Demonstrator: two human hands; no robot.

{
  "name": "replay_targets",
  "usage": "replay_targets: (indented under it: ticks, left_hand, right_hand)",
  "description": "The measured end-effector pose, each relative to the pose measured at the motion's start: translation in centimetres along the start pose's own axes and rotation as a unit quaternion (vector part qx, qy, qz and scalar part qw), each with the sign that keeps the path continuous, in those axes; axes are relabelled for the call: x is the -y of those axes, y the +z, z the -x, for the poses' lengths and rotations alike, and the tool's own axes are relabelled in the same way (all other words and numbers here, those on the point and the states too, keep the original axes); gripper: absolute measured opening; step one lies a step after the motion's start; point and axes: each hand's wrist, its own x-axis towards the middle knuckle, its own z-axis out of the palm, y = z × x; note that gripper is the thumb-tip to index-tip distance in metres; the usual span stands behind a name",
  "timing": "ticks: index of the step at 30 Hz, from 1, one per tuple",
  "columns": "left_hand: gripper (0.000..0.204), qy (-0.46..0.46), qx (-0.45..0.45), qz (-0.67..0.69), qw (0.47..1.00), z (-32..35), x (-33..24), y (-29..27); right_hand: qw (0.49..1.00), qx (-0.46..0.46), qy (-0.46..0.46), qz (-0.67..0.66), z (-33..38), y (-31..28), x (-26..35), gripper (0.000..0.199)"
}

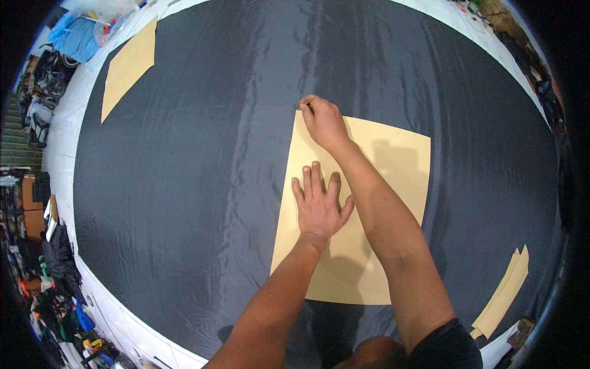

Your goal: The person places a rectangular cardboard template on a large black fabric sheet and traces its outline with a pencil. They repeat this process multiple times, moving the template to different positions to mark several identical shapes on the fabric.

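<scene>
A large tan sheet of paper or card (393,166) lies flat on dark grey, slightly wrinkled fabric (166,184). My left hand (319,206) presses on the sheet's left half, palm down with its fingers spread. Beyond it, my right hand (322,122) is closed in a pinch at the sheet's far left corner. Whatever sits between its fingertips is too small and hidden to make out. My right forearm crosses over the sheet and covers part of it.
Another tan piece (130,71) with angled ends lies at the far left of the fabric. Narrow tan strips (504,295) rest near the right front edge. A blue plastic bag (74,37) stands past the far left edge, and cluttered items (58,264) line the left side.
</scene>
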Motion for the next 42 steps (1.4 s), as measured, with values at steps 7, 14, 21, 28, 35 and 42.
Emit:
replay_targets:
  ticks: [7,14,21,28,35,42]
  left_hand:
    - [0.063,0.0,0.003,-0.001,1.0,0.0,0.0,-0.1]
    - [0.064,0.005,-0.022,-0.004,1.0,0.0,-0.2,0.0]
    - [0.066,0.005,-0.021,-0.01,1.0,0.1,-0.1,0.0]
    - [0.066,0.004,-0.028,0.009,1.0,0.0,-0.4,0.1]
    - [0.067,0.001,-0.032,0.01,0.999,0.1,-0.2,0.0]
    - [0.067,0.005,-0.027,-0.003,1.0,0.1,-0.4,0.2]
  right_hand:
    - [1.0,-0.008,-0.008,-0.014,-0.2,0.2,-0.2,0.021]
    - [0.997,0.013,-0.039,0.064,-0.1,-0.5,-0.4,0.022]
    - [0.992,-0.013,0.009,0.125,3.3,-6.2,-3.2,0.023]
    - [0.993,0.008,0.013,0.116,2.1,-4.5,-2.2,0.025]
    - [0.988,-0.059,0.058,0.131,4.6,-9.8,-6.3,0.024]
    - [0.982,-0.059,0.121,0.129,6.5,-14.0,-8.5,0.023]
